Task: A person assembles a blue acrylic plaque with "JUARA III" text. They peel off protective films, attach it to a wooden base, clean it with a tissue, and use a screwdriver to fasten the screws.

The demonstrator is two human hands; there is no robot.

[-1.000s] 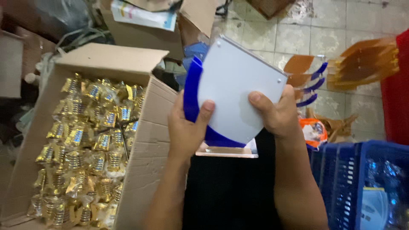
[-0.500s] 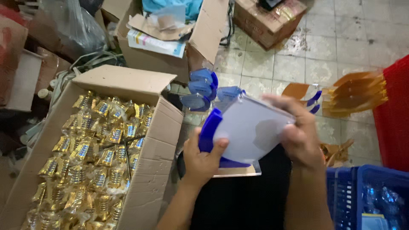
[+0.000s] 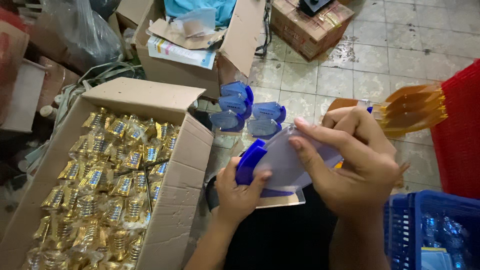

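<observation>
A flat pale plaque with a blue curved edge (image 3: 272,162) is held between both my hands above my dark lap. My left hand (image 3: 239,192) grips its lower left corner, thumb on the pale face. From above, my right hand (image 3: 352,160) covers the right side, fingers spread over the pale film. Under the plaque lies a clear acrylic piece (image 3: 280,200).
An open cardboard box (image 3: 185,165) full of gold trophy parts in clear wrap (image 3: 107,185) stands at left. Several blue plaques (image 3: 245,112) lie on the tiled floor ahead. Orange plaques (image 3: 415,110) sit right, by a red crate (image 3: 462,135). A blue crate (image 3: 430,230) is lower right.
The plaque has come down from an upright raised position to lie flatter over my lap. My right hand has shifted from its right edge onto its face. The view has tilted down.
</observation>
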